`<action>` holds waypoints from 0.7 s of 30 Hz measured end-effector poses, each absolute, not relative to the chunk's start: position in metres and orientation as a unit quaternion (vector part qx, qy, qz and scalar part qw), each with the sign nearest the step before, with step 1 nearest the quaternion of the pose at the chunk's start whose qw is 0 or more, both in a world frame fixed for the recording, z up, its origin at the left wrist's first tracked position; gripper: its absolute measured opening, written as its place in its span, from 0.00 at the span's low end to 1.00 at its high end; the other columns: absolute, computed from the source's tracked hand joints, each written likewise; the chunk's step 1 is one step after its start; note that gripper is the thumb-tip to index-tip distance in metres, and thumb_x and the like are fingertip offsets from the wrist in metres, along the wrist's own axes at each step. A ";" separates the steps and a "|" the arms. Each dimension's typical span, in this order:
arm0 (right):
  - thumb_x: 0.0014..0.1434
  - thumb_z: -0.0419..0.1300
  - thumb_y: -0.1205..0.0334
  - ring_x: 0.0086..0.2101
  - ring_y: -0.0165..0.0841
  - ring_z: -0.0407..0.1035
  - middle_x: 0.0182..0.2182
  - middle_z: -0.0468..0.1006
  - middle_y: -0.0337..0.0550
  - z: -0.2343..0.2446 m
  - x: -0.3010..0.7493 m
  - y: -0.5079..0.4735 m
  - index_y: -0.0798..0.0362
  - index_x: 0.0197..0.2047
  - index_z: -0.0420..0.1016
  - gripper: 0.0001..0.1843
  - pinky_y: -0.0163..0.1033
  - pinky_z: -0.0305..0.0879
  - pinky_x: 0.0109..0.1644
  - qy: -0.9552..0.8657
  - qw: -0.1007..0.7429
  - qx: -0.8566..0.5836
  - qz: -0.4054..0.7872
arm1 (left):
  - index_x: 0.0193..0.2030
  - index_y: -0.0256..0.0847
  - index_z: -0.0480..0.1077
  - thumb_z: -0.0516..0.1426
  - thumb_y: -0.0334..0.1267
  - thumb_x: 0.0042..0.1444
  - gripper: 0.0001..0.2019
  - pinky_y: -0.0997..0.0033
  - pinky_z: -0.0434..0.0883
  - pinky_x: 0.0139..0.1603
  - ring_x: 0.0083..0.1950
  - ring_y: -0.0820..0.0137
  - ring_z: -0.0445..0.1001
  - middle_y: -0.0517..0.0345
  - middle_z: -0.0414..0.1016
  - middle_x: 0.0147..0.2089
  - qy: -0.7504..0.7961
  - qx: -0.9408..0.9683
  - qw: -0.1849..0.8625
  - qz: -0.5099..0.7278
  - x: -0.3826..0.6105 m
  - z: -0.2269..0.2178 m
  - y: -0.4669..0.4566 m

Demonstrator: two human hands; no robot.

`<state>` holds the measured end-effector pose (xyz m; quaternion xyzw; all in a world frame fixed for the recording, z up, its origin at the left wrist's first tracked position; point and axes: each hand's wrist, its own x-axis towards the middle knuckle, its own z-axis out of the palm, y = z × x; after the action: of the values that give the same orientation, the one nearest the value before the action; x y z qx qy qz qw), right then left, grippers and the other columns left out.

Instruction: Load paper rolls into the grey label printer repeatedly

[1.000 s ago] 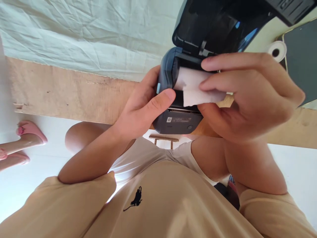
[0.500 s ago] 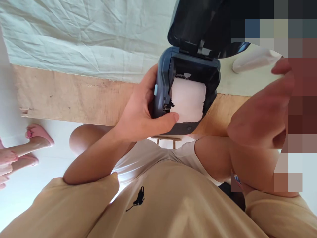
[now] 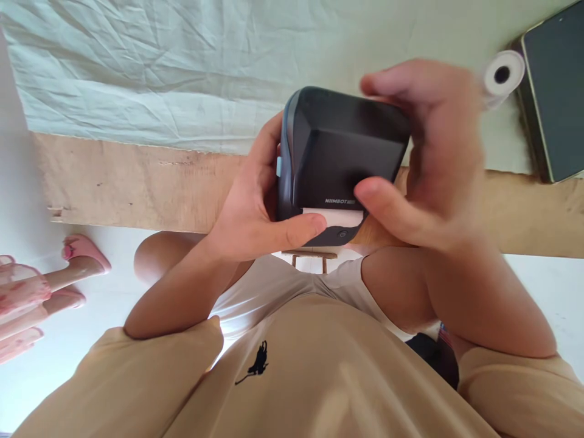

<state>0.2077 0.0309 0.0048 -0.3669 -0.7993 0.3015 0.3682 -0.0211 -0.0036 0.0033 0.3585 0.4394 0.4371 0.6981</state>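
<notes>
A dark grey label printer (image 3: 340,152) rests at the front edge of the table, its lid down. A strip of white paper (image 3: 333,218) shows from the slot below the lid. My left hand (image 3: 255,207) grips the printer's left side, thumb lying across the front by the paper. My right hand (image 3: 424,152) wraps over the lid from the right, fingers on the top and thumb pressed on the front face.
A small white paper roll (image 3: 502,76) lies at the back right beside a dark phone (image 3: 554,91). A pale wrinkled cloth (image 3: 159,67) covers the wooden table (image 3: 137,182). Another person's feet in pink shoes (image 3: 77,249) stand at the left.
The printer's lid was up with the white roll showing inside; now the lid is down. My right hand came back from the right and sits on the lid.
</notes>
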 end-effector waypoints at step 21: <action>0.70 0.62 0.40 0.62 0.33 0.75 0.66 0.76 0.43 -0.008 0.199 0.042 0.48 0.69 0.67 0.31 0.43 0.78 0.69 -0.798 0.325 -0.368 0.349 | 0.70 0.40 0.64 0.67 0.44 0.67 0.30 0.74 0.78 0.48 0.50 0.70 0.77 0.51 0.73 0.56 0.462 0.367 0.712 0.381 -0.018 0.011 -0.002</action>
<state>0.1995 0.0421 -0.0076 -0.3684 -0.7981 0.3491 0.3248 -0.0185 -0.0021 0.0109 0.3669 0.4619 0.3812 0.7119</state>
